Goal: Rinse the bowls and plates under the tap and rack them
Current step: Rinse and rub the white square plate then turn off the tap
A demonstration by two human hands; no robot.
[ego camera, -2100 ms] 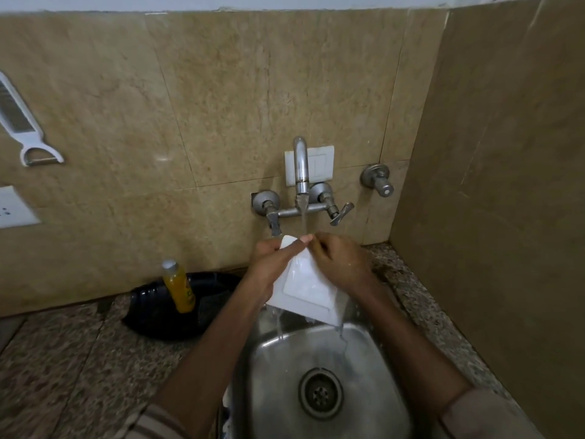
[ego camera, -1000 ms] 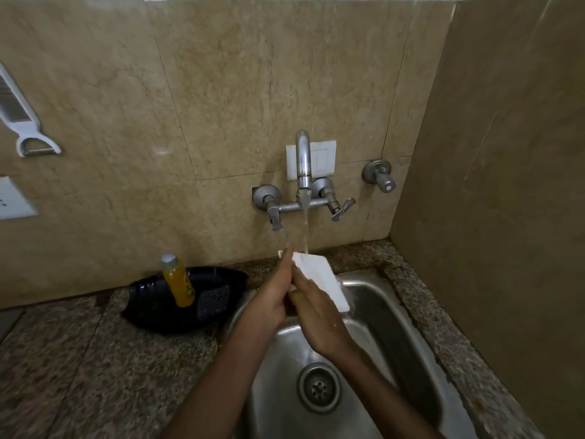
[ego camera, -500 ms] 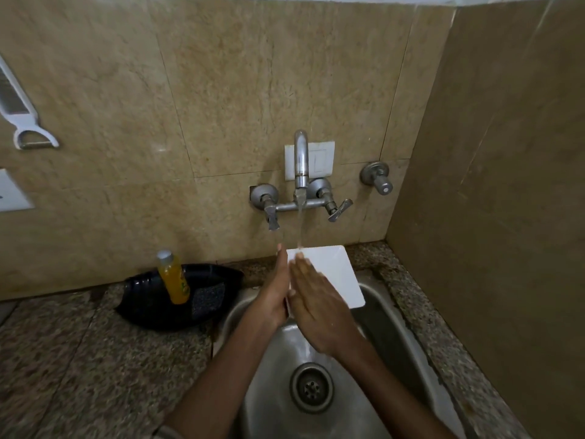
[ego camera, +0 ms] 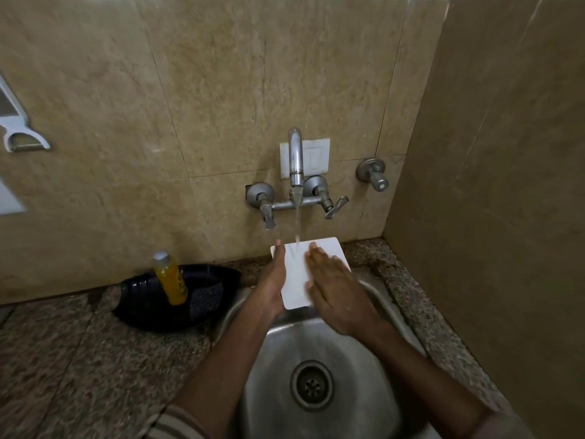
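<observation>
A white square plate (ego camera: 297,277) is held over the steel sink (ego camera: 319,391), its flat underside facing me, under the running tap (ego camera: 295,160). The water stream lands near the plate's far edge. My left hand (ego camera: 272,280) supports the plate along its left edge, thumb on top, fingers hidden underneath. My right hand (ego camera: 335,293) lies flat on the plate's right half with straight fingers.
A black tray (ego camera: 152,304) on the granite counter (ego camera: 79,359) to the left holds a yellow bottle (ego camera: 171,278) and a dark scrub pad (ego camera: 205,297). A tiled wall (ego camera: 493,185) closes the right side. A spare valve (ego camera: 373,174) juts from the back wall. A peeler (ego camera: 19,134) hangs far left.
The plate has been turned from its hollow face to its flat back and levelled under the stream. My right hand has flattened on it and slid toward its right side.
</observation>
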